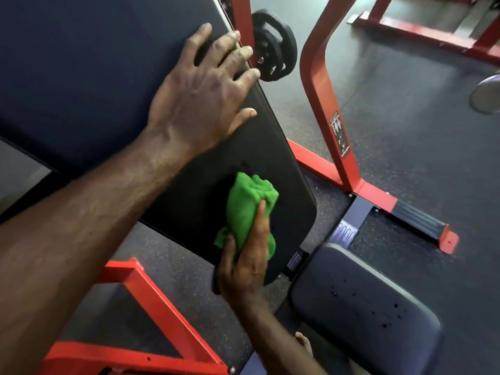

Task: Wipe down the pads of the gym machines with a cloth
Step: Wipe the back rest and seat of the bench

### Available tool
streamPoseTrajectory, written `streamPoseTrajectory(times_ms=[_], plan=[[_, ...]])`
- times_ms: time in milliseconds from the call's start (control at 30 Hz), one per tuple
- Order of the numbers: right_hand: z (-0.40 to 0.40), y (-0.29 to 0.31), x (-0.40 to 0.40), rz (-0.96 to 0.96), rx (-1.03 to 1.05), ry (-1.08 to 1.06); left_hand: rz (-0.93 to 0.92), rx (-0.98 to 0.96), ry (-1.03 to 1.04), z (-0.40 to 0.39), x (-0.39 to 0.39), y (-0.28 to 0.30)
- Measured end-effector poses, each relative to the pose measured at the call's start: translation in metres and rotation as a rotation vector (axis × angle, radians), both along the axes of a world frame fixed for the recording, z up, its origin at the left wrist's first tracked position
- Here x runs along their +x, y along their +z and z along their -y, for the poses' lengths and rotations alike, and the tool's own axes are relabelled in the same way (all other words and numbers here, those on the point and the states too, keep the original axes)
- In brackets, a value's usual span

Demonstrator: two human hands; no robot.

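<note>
Padding first: your large dark back pad slopes with its long axis running from upper left down to its rounded corner at lower right, above the smaller seat pad. Red frame tubes stand beside it, with black weight plates behind. Your left hand lies flat on the pad, fingers spread over its right edge. Your right hand grips the bunched green cloth against the pad's lower end, thumb and 1 finger curled round it.

Red frame post and weight plate (possibly close) crowd the pad's right edge.
</note>
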State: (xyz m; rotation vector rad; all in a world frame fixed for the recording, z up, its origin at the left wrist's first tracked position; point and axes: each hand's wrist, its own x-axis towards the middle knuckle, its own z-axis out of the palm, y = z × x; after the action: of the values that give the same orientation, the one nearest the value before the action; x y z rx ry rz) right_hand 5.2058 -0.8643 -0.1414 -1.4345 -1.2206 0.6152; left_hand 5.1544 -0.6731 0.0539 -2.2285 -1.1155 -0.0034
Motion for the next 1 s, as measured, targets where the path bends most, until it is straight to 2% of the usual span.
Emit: streamPoseTrajectory(times_ms=[33,167,200,300,367,433,533,700,767,867,1000], plan=[[0.002,-0.021,0.012,-0.02,-0.057,-0.063,-0.004,-0.002,-0.004,0.001,0.001,0.0],[0.001,-0.056,0.037,-0.387,-0.504,-0.491,-0.008,-0.001,-0.014,-0.001,0.001,-0.001],[-0.001,-0.051,0.033,-0.393,-0.513,-0.498,-0.006,0.0,-0.016,-0.001,0.0,-0.001],[-0.004,-0.027,0.022,-0.217,-0.303,-0.318,-0.007,0.014,-0.016,-0.003,0.001,-0.002],[0.003,-0.033,0.029,-0.144,-0.222,-0.204,-0.002,0.006,-0.013,-0.001,0.004,-0.003],[0.007,-0.057,0.044,-0.165,-0.303,-0.263,0.01,0.002,-0.007,0.002,0.006,-0.002],[0.001,-0.056,0.045,-0.339,-0.487,-0.435,-0.003,0.012,-0.011,0.002,0.005,-0.002],[-0.006,-0.026,0.034,-0.117,-0.183,-0.184,-0.018,0.035,-0.003,0.002,0.003,-0.001],[-0.005,-0.044,0.046,-0.108,-0.23,-0.19,-0.029,0.015,0.008,0.004,0.003,-0.002],[-0.012,-0.047,0.05,-0.279,-0.412,-0.382,-0.034,0.03,0.013,0.005,0.002,-0.001],[-0.022,-0.04,0.047,-0.174,-0.323,-0.315,-0.035,0.033,0.012,0.003,0.003,0.001]])
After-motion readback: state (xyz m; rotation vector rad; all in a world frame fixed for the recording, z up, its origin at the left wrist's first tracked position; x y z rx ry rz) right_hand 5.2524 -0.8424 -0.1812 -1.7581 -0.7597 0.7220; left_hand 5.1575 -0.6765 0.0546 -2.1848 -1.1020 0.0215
